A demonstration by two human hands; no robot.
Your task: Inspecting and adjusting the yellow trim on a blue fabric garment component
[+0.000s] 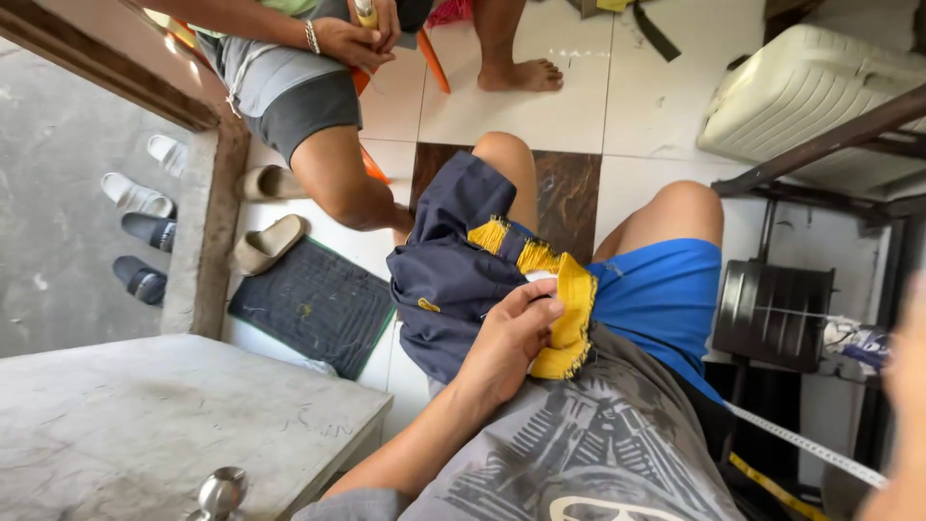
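Observation:
A navy garment (449, 275) with a yellow frayed lining (569, 309) lies across my lap, over my blue shorts (666, 294). My left hand (511, 333) pinches the garment at the yellow lining, where a small white label shows under the thumb. My right hand (907, 386) is a blur at the frame's right edge. A white measuring tape (805, 446) runs from my hip toward that hand. Whether the hand grips the tape is unclear.
Another person sits opposite at the top, their hands (359, 39) around a small object. A grey concrete tabletop (145, 425) fills the lower left. Sandals (268, 243) and a dark mat (313, 304) lie on the floor. A white case (801, 87) and a metal frame (830, 145) are at right.

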